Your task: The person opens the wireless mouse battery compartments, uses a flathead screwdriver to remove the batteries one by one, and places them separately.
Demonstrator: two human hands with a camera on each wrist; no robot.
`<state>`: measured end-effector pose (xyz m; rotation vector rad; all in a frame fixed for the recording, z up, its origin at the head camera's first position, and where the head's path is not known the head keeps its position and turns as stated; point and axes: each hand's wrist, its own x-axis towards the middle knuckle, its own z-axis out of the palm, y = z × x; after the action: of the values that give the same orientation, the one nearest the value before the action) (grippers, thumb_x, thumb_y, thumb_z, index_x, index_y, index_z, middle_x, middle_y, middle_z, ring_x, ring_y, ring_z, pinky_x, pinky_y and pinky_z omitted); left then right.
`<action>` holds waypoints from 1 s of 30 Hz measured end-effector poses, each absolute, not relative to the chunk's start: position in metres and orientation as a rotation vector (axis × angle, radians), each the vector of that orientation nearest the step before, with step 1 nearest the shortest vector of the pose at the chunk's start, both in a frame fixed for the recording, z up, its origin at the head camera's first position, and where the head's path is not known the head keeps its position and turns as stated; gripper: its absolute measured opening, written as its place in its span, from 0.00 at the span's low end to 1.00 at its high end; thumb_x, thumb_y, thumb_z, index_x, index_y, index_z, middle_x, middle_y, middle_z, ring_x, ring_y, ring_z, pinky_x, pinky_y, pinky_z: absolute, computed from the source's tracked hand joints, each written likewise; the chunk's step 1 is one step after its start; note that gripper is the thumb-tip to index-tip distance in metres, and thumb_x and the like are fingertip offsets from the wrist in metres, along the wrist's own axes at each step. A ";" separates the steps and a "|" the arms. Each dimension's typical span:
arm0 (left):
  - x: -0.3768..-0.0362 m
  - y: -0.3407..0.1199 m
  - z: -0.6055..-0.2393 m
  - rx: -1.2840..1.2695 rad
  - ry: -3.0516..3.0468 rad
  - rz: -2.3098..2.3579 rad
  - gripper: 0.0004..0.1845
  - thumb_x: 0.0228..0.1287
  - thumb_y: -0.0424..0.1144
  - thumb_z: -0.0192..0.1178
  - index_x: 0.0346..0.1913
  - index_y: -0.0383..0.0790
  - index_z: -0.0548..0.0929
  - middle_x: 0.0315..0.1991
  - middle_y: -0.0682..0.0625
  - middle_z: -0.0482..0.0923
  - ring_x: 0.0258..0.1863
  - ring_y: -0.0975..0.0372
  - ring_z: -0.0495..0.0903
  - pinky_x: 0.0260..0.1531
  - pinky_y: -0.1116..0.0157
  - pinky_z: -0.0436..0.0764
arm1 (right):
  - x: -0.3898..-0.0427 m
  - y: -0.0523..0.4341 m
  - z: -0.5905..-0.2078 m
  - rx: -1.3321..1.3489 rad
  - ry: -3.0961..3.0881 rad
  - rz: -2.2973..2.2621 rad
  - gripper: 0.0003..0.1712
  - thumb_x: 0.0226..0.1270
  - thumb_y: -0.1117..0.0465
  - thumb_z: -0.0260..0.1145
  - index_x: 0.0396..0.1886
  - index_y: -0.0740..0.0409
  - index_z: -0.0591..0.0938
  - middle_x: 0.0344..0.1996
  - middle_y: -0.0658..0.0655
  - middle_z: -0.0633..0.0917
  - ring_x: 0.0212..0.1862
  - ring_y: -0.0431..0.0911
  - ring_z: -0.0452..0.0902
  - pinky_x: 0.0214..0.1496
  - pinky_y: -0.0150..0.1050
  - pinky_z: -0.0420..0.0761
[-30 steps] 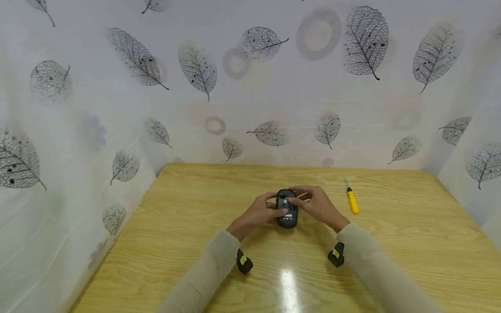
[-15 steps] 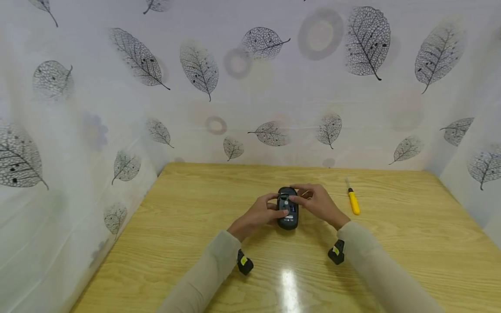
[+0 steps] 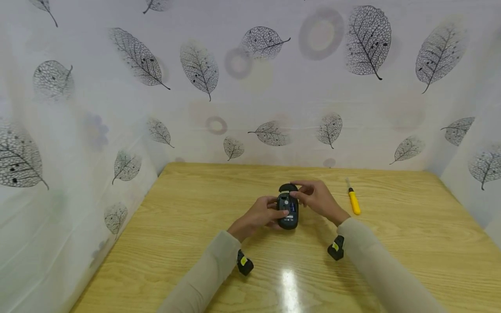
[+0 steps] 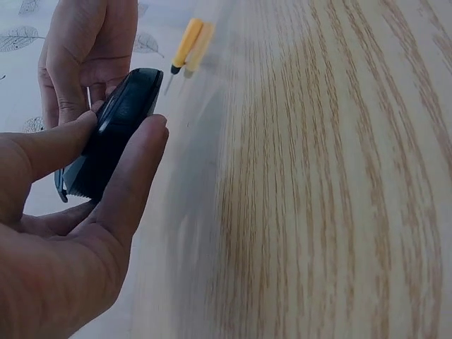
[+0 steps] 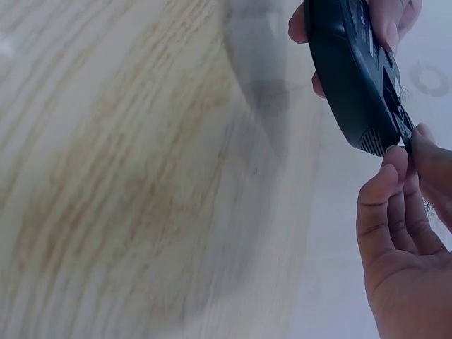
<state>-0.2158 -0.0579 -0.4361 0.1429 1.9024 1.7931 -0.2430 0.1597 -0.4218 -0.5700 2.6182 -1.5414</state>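
Note:
A dark computer mouse (image 3: pixel 282 221) is held above the table with its labelled underside facing up. My left hand (image 3: pixel 258 216) grips it from the left, thumb across the underside and fingers along the far side. At the mouse's far end, my right hand (image 3: pixel 318 201) pinches a thin dark cover (image 3: pixel 287 188) between thumb and fingers. The cover stands partly off the body, and a recess shows beside the label. In the right wrist view the cover (image 5: pixel 405 127) tilts away from the mouse (image 5: pixel 346 78). The left wrist view shows the mouse (image 4: pixel 120 134) edge-on.
A yellow-handled screwdriver (image 3: pixel 354 202) lies on the wooden table (image 3: pixel 188 191) to the right of the hands. Behind the table hangs a white curtain (image 3: pixel 250 95) with leaf prints. A black camera is worn on each wrist.
My right hand has moved slightly up and away, drawing the cover off the mouse's far end, so a gap now shows. My left hand keeps its grip almost unmoved.

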 end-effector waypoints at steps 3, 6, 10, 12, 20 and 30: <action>-0.216 -0.058 -0.436 0.150 1.894 1.795 0.33 0.69 0.35 0.67 0.72 0.31 0.66 0.57 0.39 0.78 0.44 0.53 0.87 0.40 0.59 0.90 | -0.244 0.159 -0.419 -0.570 2.620 -1.556 0.24 0.71 0.61 0.69 0.64 0.64 0.80 0.29 0.56 0.87 0.30 0.61 0.80 0.31 0.54 0.85; -0.216 -0.059 -0.436 0.138 1.900 1.789 0.34 0.68 0.34 0.67 0.73 0.31 0.65 0.55 0.38 0.79 0.44 0.52 0.87 0.39 0.58 0.90 | -0.245 0.160 -0.417 -0.571 2.628 -1.566 0.24 0.72 0.61 0.69 0.65 0.63 0.80 0.30 0.58 0.87 0.31 0.64 0.80 0.30 0.55 0.85; -0.215 -0.060 -0.436 0.117 1.923 1.768 0.35 0.68 0.34 0.68 0.74 0.33 0.64 0.52 0.37 0.81 0.43 0.51 0.87 0.41 0.57 0.90 | -0.248 0.163 -0.417 -0.567 2.655 -1.571 0.25 0.73 0.60 0.68 0.65 0.63 0.79 0.31 0.62 0.87 0.32 0.66 0.80 0.27 0.46 0.84; -0.215 -0.060 -0.436 0.106 1.945 1.751 0.35 0.68 0.35 0.68 0.74 0.35 0.64 0.52 0.37 0.81 0.44 0.51 0.87 0.42 0.57 0.90 | -0.250 0.165 -0.417 -0.553 2.670 -1.579 0.24 0.72 0.60 0.68 0.65 0.64 0.79 0.32 0.63 0.87 0.32 0.67 0.80 0.25 0.41 0.82; -0.215 -0.062 -0.435 0.087 1.946 1.751 0.34 0.71 0.37 0.66 0.74 0.35 0.63 0.55 0.36 0.79 0.45 0.51 0.86 0.41 0.58 0.90 | -0.257 0.176 -0.428 -0.479 2.762 -1.504 0.24 0.72 0.62 0.69 0.64 0.65 0.80 0.33 0.61 0.89 0.30 0.62 0.82 0.22 0.35 0.79; -0.218 -0.063 -0.436 0.120 1.921 1.759 0.35 0.66 0.32 0.68 0.73 0.31 0.65 0.58 0.37 0.78 0.47 0.51 0.85 0.40 0.57 0.90 | -0.263 0.186 -0.439 -0.425 2.816 -1.385 0.24 0.70 0.64 0.70 0.62 0.70 0.80 0.36 0.65 0.89 0.28 0.53 0.84 0.28 0.37 0.82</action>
<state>-0.2176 -0.0626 -0.4358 0.1205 1.9206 1.7588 -0.2629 0.1860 -0.4391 -0.4250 2.8165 -1.3846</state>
